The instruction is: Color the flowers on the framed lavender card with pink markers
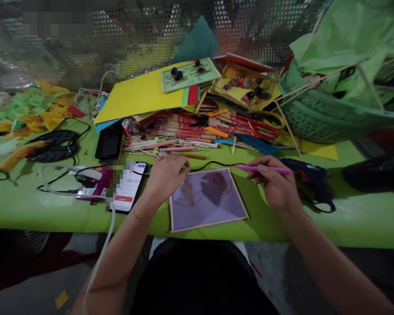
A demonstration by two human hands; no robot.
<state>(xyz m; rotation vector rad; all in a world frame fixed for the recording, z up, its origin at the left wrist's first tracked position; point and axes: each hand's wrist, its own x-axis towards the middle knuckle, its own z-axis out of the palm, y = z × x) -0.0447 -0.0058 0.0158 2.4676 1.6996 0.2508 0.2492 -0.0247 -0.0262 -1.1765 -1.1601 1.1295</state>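
- Dim overall, darkest below the table (272,227).
- Soft shadow across the card's (210,214) upper right.
- Phone (128,192) glows, partly pixelated.
- Mesh (131,39) glints, blurred.
- Edges stretch.

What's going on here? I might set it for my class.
A person's right hand holds a slim pink pen, one end near the upper right corner of a rectangular purple sheet edged with pale wooden strips. The left hand is at the sheet's upper left corner. Brown leaf-like outlines mark it. What looks like a dark blue glue gun lies beside the right hand.
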